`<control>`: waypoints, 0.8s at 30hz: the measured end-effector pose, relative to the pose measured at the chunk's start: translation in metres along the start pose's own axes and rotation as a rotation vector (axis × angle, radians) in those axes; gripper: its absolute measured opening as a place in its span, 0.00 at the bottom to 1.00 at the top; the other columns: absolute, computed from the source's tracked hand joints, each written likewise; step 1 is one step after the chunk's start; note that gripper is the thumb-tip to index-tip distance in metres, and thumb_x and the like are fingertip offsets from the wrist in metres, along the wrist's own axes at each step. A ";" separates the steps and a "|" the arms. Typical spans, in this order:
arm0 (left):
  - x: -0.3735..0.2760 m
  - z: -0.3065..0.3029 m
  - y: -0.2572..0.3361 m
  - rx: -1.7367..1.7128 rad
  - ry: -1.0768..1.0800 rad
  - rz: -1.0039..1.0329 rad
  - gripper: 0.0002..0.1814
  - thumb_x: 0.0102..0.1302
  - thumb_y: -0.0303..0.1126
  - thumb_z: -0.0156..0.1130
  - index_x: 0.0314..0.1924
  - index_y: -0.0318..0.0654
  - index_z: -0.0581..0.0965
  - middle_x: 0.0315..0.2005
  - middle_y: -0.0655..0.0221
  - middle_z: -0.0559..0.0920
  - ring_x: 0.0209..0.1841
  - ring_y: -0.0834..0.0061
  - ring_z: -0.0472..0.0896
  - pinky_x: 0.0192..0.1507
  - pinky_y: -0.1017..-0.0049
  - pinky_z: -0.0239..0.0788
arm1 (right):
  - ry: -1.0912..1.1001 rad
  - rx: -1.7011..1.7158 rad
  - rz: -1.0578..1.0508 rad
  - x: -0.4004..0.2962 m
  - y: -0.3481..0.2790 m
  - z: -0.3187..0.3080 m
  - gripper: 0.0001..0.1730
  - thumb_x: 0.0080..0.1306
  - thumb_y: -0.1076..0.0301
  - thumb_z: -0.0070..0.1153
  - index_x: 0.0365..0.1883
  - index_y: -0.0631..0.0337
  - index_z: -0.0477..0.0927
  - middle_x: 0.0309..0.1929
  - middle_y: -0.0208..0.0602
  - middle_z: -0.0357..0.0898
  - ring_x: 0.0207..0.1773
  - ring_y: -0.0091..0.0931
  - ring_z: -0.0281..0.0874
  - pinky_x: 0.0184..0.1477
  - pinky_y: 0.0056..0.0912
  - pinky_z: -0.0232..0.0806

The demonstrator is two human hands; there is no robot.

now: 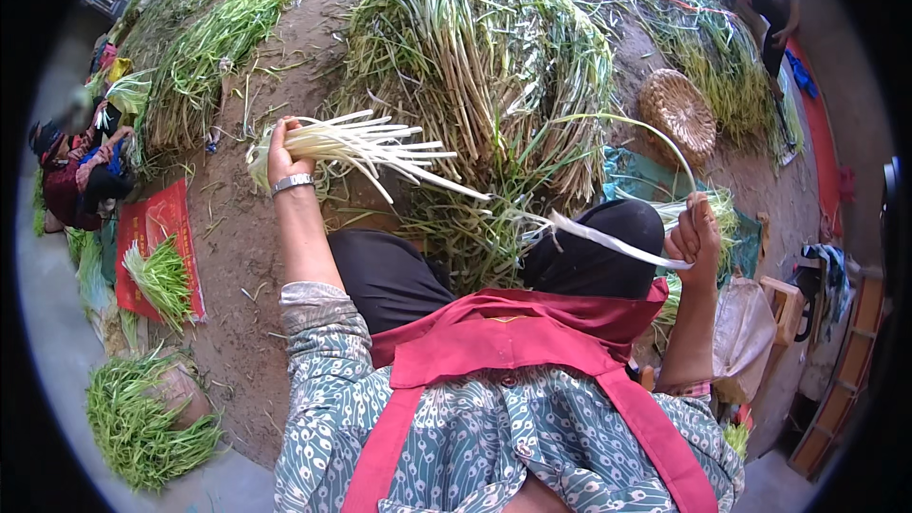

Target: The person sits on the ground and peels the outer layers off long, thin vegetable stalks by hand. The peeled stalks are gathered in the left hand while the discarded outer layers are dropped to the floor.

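Note:
My left hand, with a metal watch on its wrist, grips a bundle of pale, leek-like stalks. Their white ends fan out to the right over the heap. My right hand, out to the right above the knee, is closed on a single long strand. One part of this strand is broad and white and reaches left; a thin yellow-green part arcs up and away. Loose green leaves and trimmings lie between my knees. Beyond them rises a large heap of long stalks with brownish lower ends.
A round woven basket leans right of the heap. Cleaned stalks lie near my right hand. At left, a green bunch rests on a red sheet. One person sits far left; another stands far right.

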State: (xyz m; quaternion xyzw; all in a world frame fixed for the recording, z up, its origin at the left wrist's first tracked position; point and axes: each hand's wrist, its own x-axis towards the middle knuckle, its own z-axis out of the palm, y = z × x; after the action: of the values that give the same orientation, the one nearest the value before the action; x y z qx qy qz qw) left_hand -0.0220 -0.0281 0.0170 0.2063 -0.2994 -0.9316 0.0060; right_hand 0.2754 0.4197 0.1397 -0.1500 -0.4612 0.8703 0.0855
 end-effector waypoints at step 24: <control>-0.089 0.027 -0.073 0.042 -0.095 -0.120 0.12 0.51 0.24 0.60 0.34 0.40 0.67 0.32 0.65 0.76 0.30 0.78 0.74 0.37 0.78 0.68 | -0.116 -0.954 -0.409 0.038 0.163 0.101 0.13 0.57 0.70 0.49 0.40 0.63 0.70 0.43 0.42 0.68 0.49 0.33 0.65 0.51 0.30 0.56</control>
State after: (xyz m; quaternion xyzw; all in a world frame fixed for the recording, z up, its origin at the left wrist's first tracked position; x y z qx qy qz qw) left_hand 0.0573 0.0585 0.0298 0.1797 -0.3058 -0.9325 -0.0685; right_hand 0.2036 0.2608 0.0516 -0.0306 -0.8302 0.5359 0.1504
